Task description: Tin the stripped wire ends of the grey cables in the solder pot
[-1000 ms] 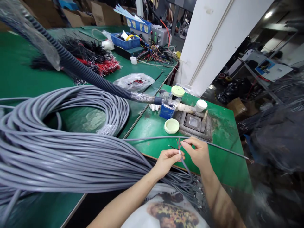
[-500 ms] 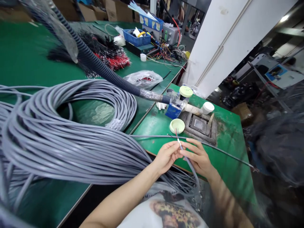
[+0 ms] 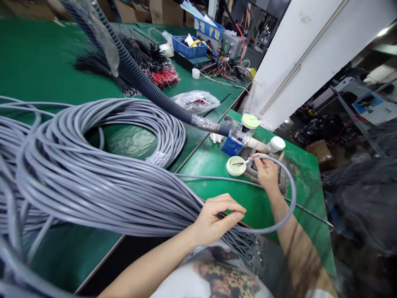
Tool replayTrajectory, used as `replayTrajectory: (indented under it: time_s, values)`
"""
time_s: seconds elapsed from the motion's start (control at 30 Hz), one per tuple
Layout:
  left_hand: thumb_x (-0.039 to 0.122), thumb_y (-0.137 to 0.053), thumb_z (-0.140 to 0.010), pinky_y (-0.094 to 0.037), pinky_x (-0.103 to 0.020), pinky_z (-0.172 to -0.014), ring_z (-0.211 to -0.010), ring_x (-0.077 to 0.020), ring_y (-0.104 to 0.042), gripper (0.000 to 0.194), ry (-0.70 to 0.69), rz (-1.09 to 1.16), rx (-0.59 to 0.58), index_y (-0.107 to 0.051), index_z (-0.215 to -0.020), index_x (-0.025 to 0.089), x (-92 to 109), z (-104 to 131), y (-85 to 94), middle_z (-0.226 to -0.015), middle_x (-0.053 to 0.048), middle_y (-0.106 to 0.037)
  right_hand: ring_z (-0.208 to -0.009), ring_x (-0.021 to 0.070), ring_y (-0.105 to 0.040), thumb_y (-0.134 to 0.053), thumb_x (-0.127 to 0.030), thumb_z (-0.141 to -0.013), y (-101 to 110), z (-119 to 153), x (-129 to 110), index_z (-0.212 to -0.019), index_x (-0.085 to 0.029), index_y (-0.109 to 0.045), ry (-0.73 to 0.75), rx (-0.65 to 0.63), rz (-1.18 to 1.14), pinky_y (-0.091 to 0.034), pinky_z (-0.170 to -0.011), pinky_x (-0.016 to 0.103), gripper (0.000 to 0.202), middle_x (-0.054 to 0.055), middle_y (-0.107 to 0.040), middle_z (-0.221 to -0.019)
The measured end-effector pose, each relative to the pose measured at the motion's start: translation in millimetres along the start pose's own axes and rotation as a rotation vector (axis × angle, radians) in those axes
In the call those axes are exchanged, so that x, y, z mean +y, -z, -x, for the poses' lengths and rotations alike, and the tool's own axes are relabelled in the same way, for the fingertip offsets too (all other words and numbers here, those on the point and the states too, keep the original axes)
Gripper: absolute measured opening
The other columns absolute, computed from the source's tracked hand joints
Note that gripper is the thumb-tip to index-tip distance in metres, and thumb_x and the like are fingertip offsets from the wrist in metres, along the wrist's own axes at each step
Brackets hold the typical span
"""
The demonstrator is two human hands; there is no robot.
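Pinched in my right hand is a grey cable, held close to its stripped end. Thin bare-tipped wires fan out of that end and lie over a small pale-yellow round dish; whether they touch its contents I cannot tell. From my right hand the cable loops to the right and back toward my body. My left hand is beside the big coil of grey cable, thumb and fingers apart, holding nothing visible. Several cable ends hang below it at the table edge.
A blackened square heating pot sits behind my right hand. Near it stand a white jar, a yellow-lidded jar and a blue box joined to a ribbed hose. Another grey cable crosses the green table.
My right hand has moved away and to the right with the cable, bringing its wires over the dish. My left hand has let go of the cable and drawn back slightly.
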State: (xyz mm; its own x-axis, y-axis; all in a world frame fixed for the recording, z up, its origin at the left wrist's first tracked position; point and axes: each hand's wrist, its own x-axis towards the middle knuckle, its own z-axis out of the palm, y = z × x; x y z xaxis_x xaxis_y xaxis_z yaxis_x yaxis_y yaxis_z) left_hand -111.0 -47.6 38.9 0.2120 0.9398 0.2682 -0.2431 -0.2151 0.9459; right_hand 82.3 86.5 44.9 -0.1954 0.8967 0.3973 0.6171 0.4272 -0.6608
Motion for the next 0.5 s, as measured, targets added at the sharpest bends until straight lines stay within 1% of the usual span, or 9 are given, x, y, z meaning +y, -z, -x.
replayTrajectory:
  time_s: [0.07, 0.13, 0.33, 0.4, 0.5]
  values:
    - [0.025, -0.062, -0.085, -0.047, -0.031, -0.072, -0.073, -0.0188, -0.062, 0.016, 0.013, 0.086, -0.037, -0.076, -0.087, 0.017, 3, 4, 5.9, -0.076, -0.009, -0.073, -0.088, 0.0199, -0.063, -0.049, -0.033, -0.093, -5, -6, 4, -0.096, -0.020, -0.066, -0.008, -0.015, 0.001, -0.046, -0.087, 0.035, 0.022, 0.005, -0.072, -0.092]
    - [0.028, -0.064, -0.084, -0.047, -0.031, -0.070, -0.073, -0.0198, -0.062, 0.017, 0.065, 0.189, -0.085, -0.076, -0.086, 0.017, 3, 8, 12.0, -0.074, -0.010, -0.072, -0.088, 0.0197, -0.064, -0.049, -0.033, -0.092, -8, -10, 6, -0.095, -0.019, -0.066, -0.009, -0.033, -0.006, -0.047, -0.086, 0.034, 0.022, 0.005, -0.072, -0.091]
    - [0.041, -0.072, -0.075, -0.046, -0.029, -0.064, -0.067, -0.0191, -0.061, 0.027, 0.334, 0.481, -0.191, -0.077, -0.086, 0.017, -11, 22, 25.5, -0.070, -0.010, -0.071, -0.085, 0.0198, -0.065, -0.048, -0.035, -0.092, -16, -15, 11, -0.095, -0.019, -0.067, -0.020, -0.065, 0.012, -0.047, -0.082, 0.032, 0.025, 0.005, -0.073, -0.091]
    - [0.044, -0.073, -0.073, -0.046, -0.029, -0.064, -0.066, -0.0190, -0.061, 0.030, 0.421, 0.527, -0.243, -0.077, -0.084, 0.016, -17, 25, 29.1, -0.070, -0.010, -0.071, -0.086, 0.0199, -0.065, -0.049, -0.034, -0.092, -18, -16, 13, -0.094, -0.019, -0.067, -0.018, -0.065, 0.004, -0.047, -0.082, 0.032, 0.024, 0.005, -0.072, -0.091]
    - [0.049, -0.073, -0.071, -0.045, -0.029, -0.064, -0.066, -0.0191, -0.061, 0.035, 0.537, 0.536, -0.280, -0.077, -0.080, 0.015, -28, 37, 36.0, -0.070, -0.011, -0.070, -0.089, 0.0203, -0.064, -0.049, -0.033, -0.092, -20, -16, 15, -0.090, -0.019, -0.068, -0.009, -0.069, 0.007, -0.047, -0.084, 0.032, 0.024, 0.005, -0.072, -0.093]
